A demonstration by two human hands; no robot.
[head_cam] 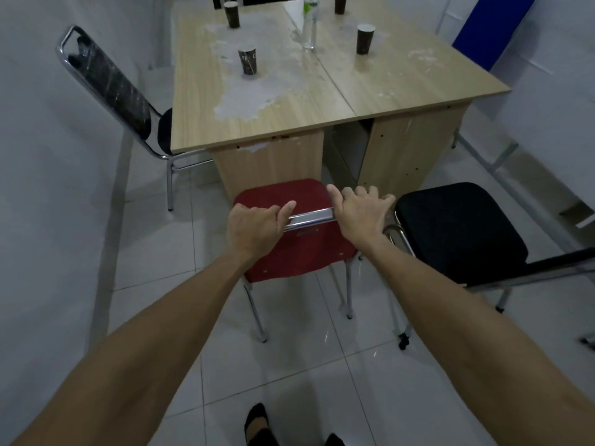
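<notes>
Four dark paper cups (248,61) stand upright and well apart on the desk (257,123), and a clear bottle (309,27) with a green label stands between them near the seam where the two desk tops meet. From this angle the insides of the cups are hidden, so I cannot tell what, if anything, they hold.

Both arms reach straight forward and down. The left hand (254,225) is curled round the left end of the chrome rail (309,217) that tops the backrest of the red chair (299,255), its thumb lying along the metal. The right hand (360,210) grasps the rail's right end, thumb raised and fingers draped over the far side.

The red chair stands on the floor (161,252) just in front of the desk's near edge, seat facing the desk. Its backrest is smooth red plastic on thin chrome legs. Just to its right is a black chair (457,226) with a padded seat (turned sideways). The desk is pale wood-grain laminate, blotched with whitish patches; the floor is glossy white tile.
</notes>
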